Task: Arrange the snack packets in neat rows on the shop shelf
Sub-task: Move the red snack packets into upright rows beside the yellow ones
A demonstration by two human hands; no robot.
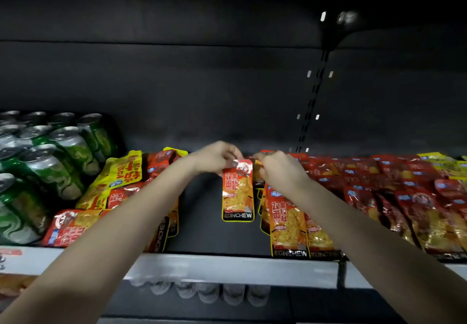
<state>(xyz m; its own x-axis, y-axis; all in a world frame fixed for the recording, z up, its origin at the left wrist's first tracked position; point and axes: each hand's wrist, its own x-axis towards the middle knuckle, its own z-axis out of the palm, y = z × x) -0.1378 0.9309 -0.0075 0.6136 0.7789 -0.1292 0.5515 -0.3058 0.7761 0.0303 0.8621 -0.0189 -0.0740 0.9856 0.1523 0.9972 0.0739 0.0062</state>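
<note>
Packet hangs over the shelf's bare middle, its top pinched in the left hand's grip; the right hand's grip curls at its corner, hold unclear. Best laid flat, squared against the neighbouring row, label toward the front edge.

Dark shelf deck, pale strip along its front lip. Far left: green cans, upright, packed in rows front to back. Beside them, mixed red and yellow packets in a loose, overlapping heap. Then a bare strip of deck with a single orange packet lying lengthwise, clear of both groups. Right of the strip: overlapped orange packets, lower ends at the lip. Beyond, shingled red packets run to the right edge.
</note>
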